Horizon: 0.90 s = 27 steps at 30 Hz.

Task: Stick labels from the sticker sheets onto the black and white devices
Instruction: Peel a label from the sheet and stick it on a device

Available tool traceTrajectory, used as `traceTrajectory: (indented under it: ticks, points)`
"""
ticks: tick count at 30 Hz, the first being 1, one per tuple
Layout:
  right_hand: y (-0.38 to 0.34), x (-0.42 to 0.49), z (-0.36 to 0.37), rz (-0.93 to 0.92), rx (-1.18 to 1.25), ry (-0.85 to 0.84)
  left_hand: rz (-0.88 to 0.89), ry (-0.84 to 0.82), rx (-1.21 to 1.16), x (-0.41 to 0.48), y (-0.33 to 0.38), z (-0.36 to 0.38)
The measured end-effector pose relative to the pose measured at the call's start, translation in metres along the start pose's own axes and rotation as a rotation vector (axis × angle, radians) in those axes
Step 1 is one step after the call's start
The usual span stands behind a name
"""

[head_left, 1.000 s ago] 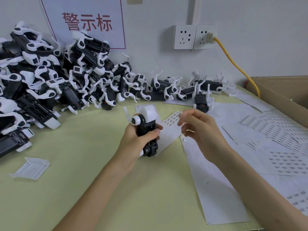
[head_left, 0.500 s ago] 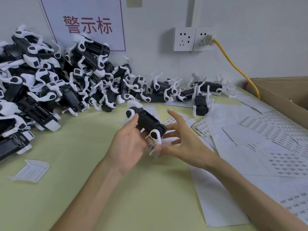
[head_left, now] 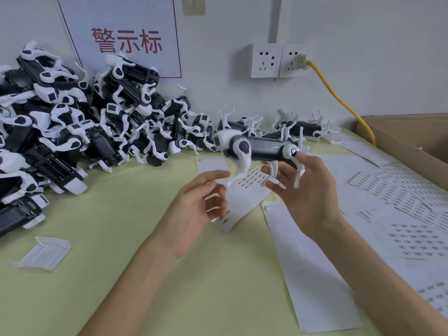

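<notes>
The pale yellow-green tabletop (head_left: 121, 275) fills my view under both hands. Far to the left of my left fingers, a big heap of black and white plastic devices with thin white legs (head_left: 84, 132) is stacked against the wall. To the right of my right fingers, white sticker sheets printed with rows of small dark labels (head_left: 412, 214) overlap on the tabletop, and beyond them is the edge of a brown cardboard box (head_left: 412, 137).

Right hand (head_left: 315, 202) now: palm up, fingers (head_left: 300, 156) spread and mostly straight. One black and white legged device (head_left: 261, 151) rides on the tips, clear of the tabletop, its long body level and its legs hanging around those fingers. The index tip touches the round white joint at one end. It's blurred, so I cannot tell whether anything truly pinches it; it looks carried, not clamped.

Left hand (head_left: 191, 214) sits just below and left of the device, fingers (head_left: 213, 177) apart and loosely bent. It holds nothing and is not touching the device. Beneath both sets of fingers lies a narrow white label sheet (head_left: 244, 197).

My read: it's light, hard plastic with a smooth shell, so it could slide off bare fingertips. The legs look thin and snappable, so I'd keep off them. The best hold is across the black body, thumb on one side and fingers on the other, leaving a flat face free for the label. I can't make out a label on it from here.
</notes>
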State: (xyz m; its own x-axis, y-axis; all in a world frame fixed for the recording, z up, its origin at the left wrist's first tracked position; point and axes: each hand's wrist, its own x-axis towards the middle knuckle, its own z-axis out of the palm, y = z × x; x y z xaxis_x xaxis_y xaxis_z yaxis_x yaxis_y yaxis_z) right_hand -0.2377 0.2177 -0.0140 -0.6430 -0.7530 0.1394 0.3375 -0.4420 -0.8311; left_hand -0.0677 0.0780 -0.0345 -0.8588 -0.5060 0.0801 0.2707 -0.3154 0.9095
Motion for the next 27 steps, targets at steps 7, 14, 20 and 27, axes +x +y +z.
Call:
traceTrajectory:
  ticks: [7, 14, 20, 27]
  points:
    - [0.012, -0.001, 0.005, 0.048, -0.287, -0.13, -0.136, -0.013, 0.119, -0.001, -0.002, 0.009]
    - [0.019, -0.001, 0.004, 0.057, -0.447, -0.07, -0.149, -0.09, 0.287, -0.006, -0.011, 0.014]
    - [0.017, 0.001, 0.003, -0.024, -0.538, 0.043, 0.036, 0.008, 0.29, -0.003, -0.016, 0.015]
    - [0.003, 0.002, 0.0, -0.032, -0.436, -0.057, 0.099, 0.128, 0.241, -0.001, -0.011, 0.011]
